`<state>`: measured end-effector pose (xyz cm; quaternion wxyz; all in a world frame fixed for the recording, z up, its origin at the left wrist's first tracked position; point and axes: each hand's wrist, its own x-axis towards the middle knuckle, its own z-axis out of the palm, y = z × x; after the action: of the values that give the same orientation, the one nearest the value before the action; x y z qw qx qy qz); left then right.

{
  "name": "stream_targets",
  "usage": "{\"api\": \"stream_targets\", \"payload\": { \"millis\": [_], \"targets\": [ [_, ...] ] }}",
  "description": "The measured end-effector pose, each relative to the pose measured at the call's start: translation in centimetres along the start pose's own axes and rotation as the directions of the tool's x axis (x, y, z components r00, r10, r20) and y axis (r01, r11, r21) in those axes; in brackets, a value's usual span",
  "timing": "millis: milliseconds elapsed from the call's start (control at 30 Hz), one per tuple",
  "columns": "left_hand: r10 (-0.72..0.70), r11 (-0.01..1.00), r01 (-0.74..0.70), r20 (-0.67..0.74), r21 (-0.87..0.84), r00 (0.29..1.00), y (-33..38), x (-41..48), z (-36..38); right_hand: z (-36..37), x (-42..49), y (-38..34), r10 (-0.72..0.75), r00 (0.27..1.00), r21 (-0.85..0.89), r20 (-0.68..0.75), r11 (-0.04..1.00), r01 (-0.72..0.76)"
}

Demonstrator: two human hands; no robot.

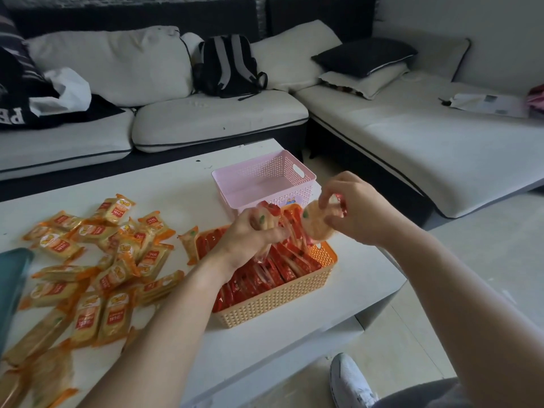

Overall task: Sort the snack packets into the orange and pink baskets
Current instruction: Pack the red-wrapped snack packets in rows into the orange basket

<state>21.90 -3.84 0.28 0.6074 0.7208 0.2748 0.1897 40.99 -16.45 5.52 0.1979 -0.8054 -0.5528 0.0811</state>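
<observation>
- You're in a living room: a white-cushioned corner sofa [217, 119] carrying a black backpack [226, 66] stands beyond the low white desk [182, 184].
- At the desk's left lies a heap of orange-wrapped snack packets [97, 260]. The woven orange plastic basket [276, 301], near right, is packed with red-wrapped snack packets [265, 275]. The perforated pink plastic basket [306, 172] just behind it looks empty.
- Your left hand [250, 237] clutches a bunch of red packets [269, 210] above the orange basket; your right hand [356, 210] pinches one round red-ended packet [319, 225].
- Lower them in edge-on, filling gaps, so nothing spills over the rim.
</observation>
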Motion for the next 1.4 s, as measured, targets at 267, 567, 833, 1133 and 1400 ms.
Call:
{"api": "stream_targets", "payload": {
  "millis": [267,567,833,1133,1400],
  "targets": [
    [0.06,0.998,-0.06,-0.076,0.01,0.995,0.0,-0.4,1.3,0.5,-0.4,0.0,0.032,0.991,0.017,0.132,0.999,-0.034],
    [0.082,0.996,-0.084,-0.093,-0.01,0.992,0.2,0.5,1.8,6.7,0.1,-1.2,0.034,0.964,-0.26,0.265,0.965,0.037],
    [0.119,0.982,-0.133,-0.1,-0.138,0.988,0.3,1.2,2.8,0.6,0.5,-1.1,0.264,0.943,0.584,0.202,0.74,-0.333],
    [0.187,0.981,-0.163,-0.312,0.102,0.931,0.4,1.7,4.2,-0.1,0.6,-0.2,0.381,0.92,0.468,0.088,0.8,-0.376],
    [0.216,0.976,-0.205,-0.281,0.068,0.935,0.6,2.4,5.2,-1.0,0.3,0.8,0.175,0.981,0.395,0.086,0.898,-0.194]
  ]
}}
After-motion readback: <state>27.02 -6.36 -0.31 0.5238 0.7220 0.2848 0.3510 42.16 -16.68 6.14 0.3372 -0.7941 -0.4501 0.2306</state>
